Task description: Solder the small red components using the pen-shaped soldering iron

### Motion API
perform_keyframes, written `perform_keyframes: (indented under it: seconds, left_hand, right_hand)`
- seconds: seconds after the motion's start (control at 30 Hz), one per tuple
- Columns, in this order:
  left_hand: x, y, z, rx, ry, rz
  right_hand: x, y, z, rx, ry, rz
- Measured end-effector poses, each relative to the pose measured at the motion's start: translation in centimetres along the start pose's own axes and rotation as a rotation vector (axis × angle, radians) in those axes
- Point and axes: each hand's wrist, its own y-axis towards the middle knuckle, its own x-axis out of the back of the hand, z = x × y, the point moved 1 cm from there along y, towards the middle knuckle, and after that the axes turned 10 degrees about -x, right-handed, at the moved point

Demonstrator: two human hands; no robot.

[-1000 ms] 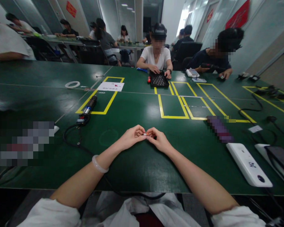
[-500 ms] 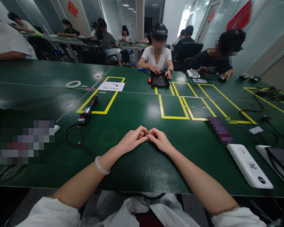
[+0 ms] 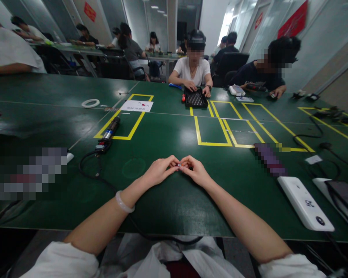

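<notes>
L hand (image 3: pixel 159 170) & R hand (image 3: pixel 196 172) meet tip to tip above smooth green tabletop (image 3: pixel 176 210), inboard of mid near edge. Thumb + fingertips of both pinch one tiny pale object (image 3: pixel 179 165) betw. them; detail too sm. to read. Translucent white round bangle (image 3: pixel 124 202) on L wrist.

L of hands: black-and-silver cylindrical tool w/ blue band (image 3: pixel 108 132), lying over near strip of yellow tape rectangle (image 3: pixel 123 138); thin black cable (image 3: pixel 103 178) loops from it twd near edge. R: dark purple flat slab (image 3: pixel 269 160), then white oblong plastic device (image 3: pixel 304 202) nr R end of near edge.

Far edge: black shallow rectangular tray (image 3: pixel 196 99), co-worker in white short-sleeved shirt (image 3: pixel 193 73) w/ both hands at it.
</notes>
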Motion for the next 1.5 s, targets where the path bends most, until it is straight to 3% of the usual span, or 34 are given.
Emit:
perform_keyframes:
  seconds: [0.2, 0.33, 0.43, 0.57, 0.67, 0.8, 1.27, 1.5]
  left_hand:
    - [0.7, 0.2, -0.1, -0.008, -0.048, 0.039]
    - [3.3, 0.1, 1.4, 0.051, 0.122, -0.056]
    - [6.7, -1.2, 4.3, 0.212, 0.51, -0.236]
    - [11.0, -4.5, 9.0, 0.603, 0.931, -0.458]
    - [12.9, -6.6, 11.4, 0.819, 0.922, -0.401]
    - [14.5, -7.6, 12.6, 0.968, 0.858, -0.318]
    - [15.8, -7.7, 12.8, 0.995, 0.772, -0.284]
    - [13.9, -6.7, 11.7, 0.892, 0.868, -0.279]
  right_hand:
    - [0.1, -0.1, 0.1, 0.004, -0.057, -0.005]
    - [0.2, 0.0, 0.2, -0.027, -0.063, -0.032]
    - [0.2, 0.0, 0.0, -0.032, -0.072, -0.043]
    - [0.1, 0.0, 0.0, -0.027, -0.076, -0.036]
    - [0.0, -0.1, 0.1, -0.028, -0.07, -0.029]
    - [0.0, -0.2, 0.1, -0.03, -0.06, -0.03]
    - [0.0, 0.0, -0.1, -0.018, -0.049, -0.024]
    - [-0.2, 0.1, -0.2, -0.032, -0.06, -0.03]
